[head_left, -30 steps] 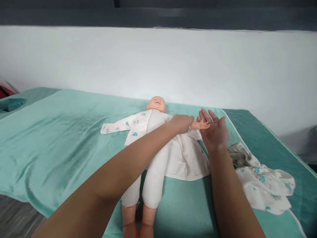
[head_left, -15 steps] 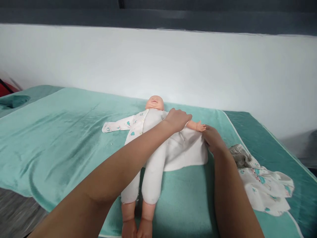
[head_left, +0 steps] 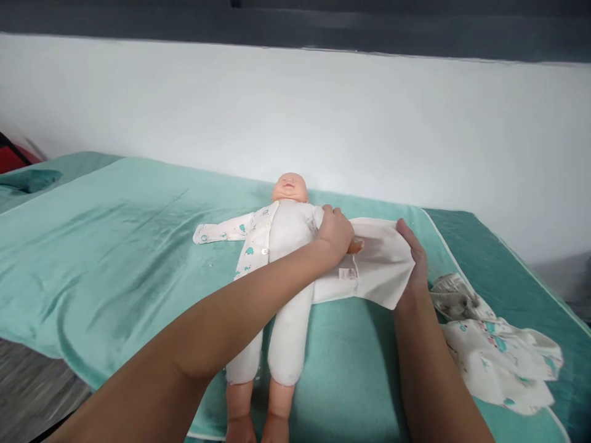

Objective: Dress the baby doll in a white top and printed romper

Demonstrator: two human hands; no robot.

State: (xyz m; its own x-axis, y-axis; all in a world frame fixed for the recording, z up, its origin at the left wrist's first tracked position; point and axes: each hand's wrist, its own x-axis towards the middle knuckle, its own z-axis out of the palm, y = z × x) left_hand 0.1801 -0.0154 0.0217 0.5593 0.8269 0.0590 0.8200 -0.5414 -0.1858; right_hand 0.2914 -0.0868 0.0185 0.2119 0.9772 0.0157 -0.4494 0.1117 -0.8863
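A baby doll (head_left: 290, 332) lies on its back, head toward the wall and bare feet toward me. One sleeve of a white printed baby shirt (head_left: 252, 237) covers its arm on the left, and buttons run down that front edge. On the right, the shirt's other half is spread out with its plain inner side and a small label showing. My left hand (head_left: 337, 237) is closed round the doll's arm on that side, and the doll's fingers stick out past it. Gripping the shirt's outer edge, my right hand (head_left: 415, 261) lifts it off the bed; its fingers are partly hidden behind the cloth.
Beside my right forearm lies a crumpled heap of printed baby clothes (head_left: 501, 351) with a greyish piece on top. The teal cover (head_left: 138, 246) spreads under everything. A white wall (head_left: 295, 111) stands behind the bed, and grey flooring (head_left: 37, 381) shows at lower left.
My right hand has moved right and up from beside the doll's hand, raising the shirt's edge and turning its inner side into view. My left hand has shifted slightly along the doll's arm.
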